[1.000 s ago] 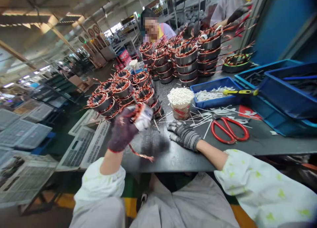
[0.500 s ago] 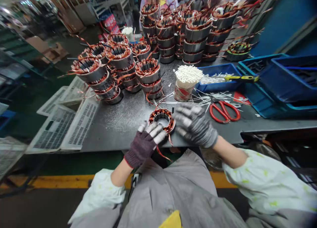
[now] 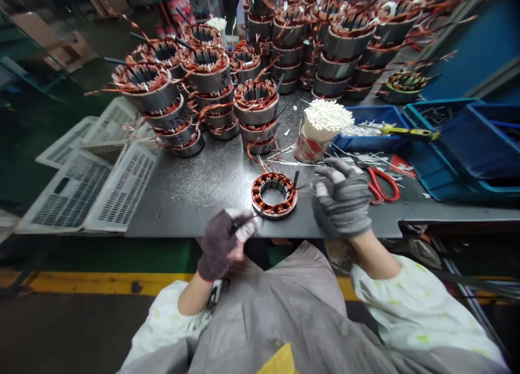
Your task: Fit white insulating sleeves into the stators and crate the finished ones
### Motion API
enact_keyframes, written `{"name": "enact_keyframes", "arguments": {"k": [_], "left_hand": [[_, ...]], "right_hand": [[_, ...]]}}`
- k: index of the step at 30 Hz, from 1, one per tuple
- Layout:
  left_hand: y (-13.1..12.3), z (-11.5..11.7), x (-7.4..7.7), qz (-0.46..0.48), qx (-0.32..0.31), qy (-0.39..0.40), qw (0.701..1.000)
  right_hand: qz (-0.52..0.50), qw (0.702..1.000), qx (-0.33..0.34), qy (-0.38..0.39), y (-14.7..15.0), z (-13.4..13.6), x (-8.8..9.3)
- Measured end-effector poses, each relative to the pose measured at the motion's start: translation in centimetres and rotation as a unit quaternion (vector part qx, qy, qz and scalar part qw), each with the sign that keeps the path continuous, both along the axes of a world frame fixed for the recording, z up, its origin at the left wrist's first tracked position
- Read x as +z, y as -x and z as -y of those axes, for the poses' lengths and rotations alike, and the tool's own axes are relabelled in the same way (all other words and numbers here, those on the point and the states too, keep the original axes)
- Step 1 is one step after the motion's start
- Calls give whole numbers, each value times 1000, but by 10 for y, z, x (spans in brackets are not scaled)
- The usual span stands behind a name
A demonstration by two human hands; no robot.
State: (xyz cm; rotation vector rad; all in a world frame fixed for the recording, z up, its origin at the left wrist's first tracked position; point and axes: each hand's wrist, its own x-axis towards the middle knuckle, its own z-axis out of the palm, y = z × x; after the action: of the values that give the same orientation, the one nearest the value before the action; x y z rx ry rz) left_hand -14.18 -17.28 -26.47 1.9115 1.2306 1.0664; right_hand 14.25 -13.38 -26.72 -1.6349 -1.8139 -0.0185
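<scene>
A stator ring [image 3: 274, 209] with copper windings lies flat near the table's front edge, a black sleeve standing up at its right side. My left hand [image 3: 225, 241], in a dark glove with white fingertips, is closed at the ring's front left. A thin dark lead, somewhat blurred, runs from the ring into its fingers. To the right of the ring hovers my right hand [image 3: 341, 201], in a grey glove, fingers apart and partly bent. A blurred thin strand sticks out from the ring toward that hand; contact cannot be made out.
Stacked wound stators [image 3: 255, 114] stand along the back and left. Behind my right hand are a cup of white sticks [image 3: 311, 146], red-handled scissors [image 3: 382, 184] and blue bins [image 3: 442, 171]. White plastic crates [image 3: 122, 187] sit left of the table.
My left hand has drawn off the ring toward the lower left and closed on a lead. My right hand has moved right, away from the ring. The whole view has shifted slightly.
</scene>
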Motion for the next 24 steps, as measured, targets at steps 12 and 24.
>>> {"name": "enact_keyframes", "arguments": {"k": [12, 24], "left_hand": [[-17, -50, 11, -276, -125, -250, 919], [-37, -25, 16, -294, -91, -296, 904]], "right_hand": [[74, 945, 309, 75, 32, 10, 5], [-454, 876, -105, -126, -50, -115, 9]]}}
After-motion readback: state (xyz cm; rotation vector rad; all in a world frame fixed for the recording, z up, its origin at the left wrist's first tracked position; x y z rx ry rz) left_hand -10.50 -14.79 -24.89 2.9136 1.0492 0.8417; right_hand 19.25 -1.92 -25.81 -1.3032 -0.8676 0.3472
